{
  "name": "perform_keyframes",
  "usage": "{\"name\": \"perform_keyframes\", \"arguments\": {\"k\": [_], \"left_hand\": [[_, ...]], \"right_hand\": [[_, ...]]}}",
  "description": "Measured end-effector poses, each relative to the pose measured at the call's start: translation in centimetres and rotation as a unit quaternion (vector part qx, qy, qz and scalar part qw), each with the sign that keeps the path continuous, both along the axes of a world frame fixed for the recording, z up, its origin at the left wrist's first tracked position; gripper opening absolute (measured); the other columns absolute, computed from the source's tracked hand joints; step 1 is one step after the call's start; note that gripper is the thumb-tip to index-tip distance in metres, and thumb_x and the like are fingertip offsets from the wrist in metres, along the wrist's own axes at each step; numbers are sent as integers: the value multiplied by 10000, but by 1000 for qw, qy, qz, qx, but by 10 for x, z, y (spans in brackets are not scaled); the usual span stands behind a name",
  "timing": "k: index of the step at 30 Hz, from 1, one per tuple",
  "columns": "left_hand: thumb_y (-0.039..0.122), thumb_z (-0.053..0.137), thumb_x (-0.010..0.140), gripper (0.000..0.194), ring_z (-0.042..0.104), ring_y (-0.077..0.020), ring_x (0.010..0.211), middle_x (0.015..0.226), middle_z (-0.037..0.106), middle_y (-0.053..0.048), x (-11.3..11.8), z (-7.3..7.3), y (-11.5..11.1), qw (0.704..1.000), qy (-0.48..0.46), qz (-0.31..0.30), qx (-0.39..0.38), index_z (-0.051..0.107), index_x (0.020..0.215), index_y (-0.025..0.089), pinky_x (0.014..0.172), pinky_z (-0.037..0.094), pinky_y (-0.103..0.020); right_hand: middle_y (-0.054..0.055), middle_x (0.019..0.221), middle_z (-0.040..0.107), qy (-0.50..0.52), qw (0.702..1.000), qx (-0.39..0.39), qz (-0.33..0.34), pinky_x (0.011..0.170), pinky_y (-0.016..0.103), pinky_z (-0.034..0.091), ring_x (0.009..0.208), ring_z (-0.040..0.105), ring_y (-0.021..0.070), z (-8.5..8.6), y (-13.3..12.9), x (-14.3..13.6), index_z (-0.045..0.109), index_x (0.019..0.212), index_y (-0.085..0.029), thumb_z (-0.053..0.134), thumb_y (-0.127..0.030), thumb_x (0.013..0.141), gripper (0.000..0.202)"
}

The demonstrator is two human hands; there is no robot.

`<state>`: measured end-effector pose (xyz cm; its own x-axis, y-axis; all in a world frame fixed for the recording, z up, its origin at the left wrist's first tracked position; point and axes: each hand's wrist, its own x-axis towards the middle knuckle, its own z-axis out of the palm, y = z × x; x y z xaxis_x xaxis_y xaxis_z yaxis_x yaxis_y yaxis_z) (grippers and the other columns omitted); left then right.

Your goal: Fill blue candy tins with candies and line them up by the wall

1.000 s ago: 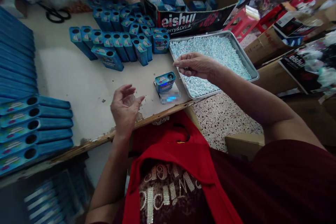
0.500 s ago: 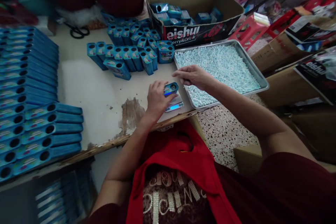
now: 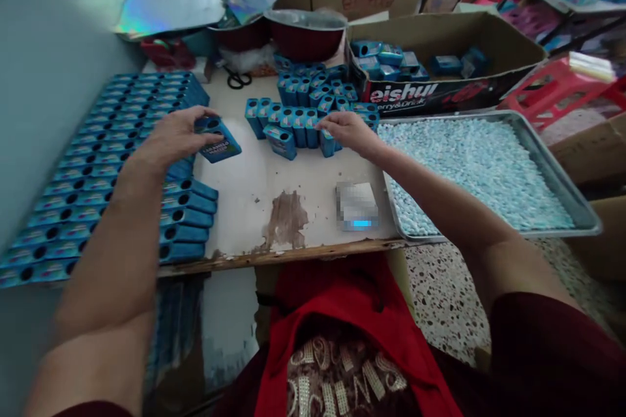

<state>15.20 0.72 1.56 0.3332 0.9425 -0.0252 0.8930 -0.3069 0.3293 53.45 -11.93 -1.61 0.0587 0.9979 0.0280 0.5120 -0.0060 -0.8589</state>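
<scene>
My left hand (image 3: 178, 133) is closed on a small blue box (image 3: 222, 143), tilted above the table beside the long rows of blue boxes (image 3: 88, 176). Fingers pinched together, my right hand (image 3: 342, 127) is over the near edge of a middle group of upright blue boxes (image 3: 298, 120); whether it grips one of them or anything small cannot be made out. A small scale (image 3: 357, 202) with a lit blue display carries no box. Right of it lies a metal tray (image 3: 594, 218) full of pale blue pellets (image 3: 479, 169).
Behind the tray stands an open carton (image 3: 405, 94) holding loose blue boxes. Black scissors (image 3: 238, 78) and a dark red bowl (image 3: 308, 39) are at the back of the table. A red stool (image 3: 552, 91) stands at the right.
My left hand has lifted the blue box off the scale and carried it left to the rows. My right hand has moved from the tray's edge to the middle boxes. The view has shifted.
</scene>
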Motion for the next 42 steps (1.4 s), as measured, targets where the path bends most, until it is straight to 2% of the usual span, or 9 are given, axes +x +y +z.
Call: {"name": "perform_keyframes", "arguments": {"k": [3,6,14,21,26,31,35,39,42], "left_hand": [[371,828,927,671,677,-245,1076,1211,832,-48,-41,-14,13,998,20,6,-63,781,1561,158,1073,590,-341],[427,852,864,665,724,-277,1136,1161,845,-32,-69,-33,11,993,12,-13,-119,831,1494,213,1131,571,-362],[529,775,828,274,773,-427,1295,1131,854,-129,-76,-68,-10,997,-6,-42,-60,787,982,303,1287,584,-569],[414,586,1061,383,692,-456,1467,1410,799,-214,-74,-101,-41,993,108,-18,36,767,1328,207,1407,452,-703],[558,669,1022,495,616,-523,1587,1639,739,-222,-76,-92,-40,994,108,-11,29,772,1405,262,1387,418,-839],[740,625,1003,637,527,-556,1733,1854,611,-150,-53,-70,-63,993,75,-34,79,735,1514,376,1437,352,-853],[707,605,984,646,540,-573,1754,1858,608,-232,-16,-61,-89,991,72,-82,81,744,1476,311,1442,358,-844],[618,732,928,563,665,-511,1648,1692,758,-194,27,-70,-115,987,-11,-146,64,778,1405,323,1430,456,-726],[563,840,899,551,796,-439,1447,1508,864,-121,73,-92,-141,976,-135,-169,3,786,1405,351,1305,609,-623]], "right_hand": [[113,1158,891,-261,961,33,82,891,364,531,1064,767,288,5,23,-45,910,1319,-189,728,-287,1160,261],[222,1430,889,-423,899,-8,113,977,445,551,1275,807,414,1,36,-79,856,1549,-151,728,-323,1178,428],[225,1299,898,-411,909,-25,67,899,461,517,1176,804,418,-26,44,-89,898,1395,-196,631,-245,1182,345],[127,1125,872,-381,924,-18,45,816,402,385,1007,744,332,2,-49,-6,872,1376,-251,659,-309,1170,302],[106,1049,869,-387,917,-73,61,773,391,286,891,710,291,-1,-139,39,863,1362,-264,630,-302,1193,290],[43,981,829,-274,957,-61,71,800,366,350,883,675,244,-24,-178,66,874,1239,-295,734,-290,1158,162],[-64,726,545,-127,991,-38,0,783,356,383,740,513,198,-25,-184,96,849,1228,-288,919,-308,1048,194],[-45,723,560,-59,986,-117,-107,718,359,375,687,462,175,-20,-183,131,744,931,-242,806,-83,990,180],[-21,717,634,-44,974,-206,-88,692,357,393,664,510,177,-20,-177,146,775,886,-237,777,-11,926,230]]}}
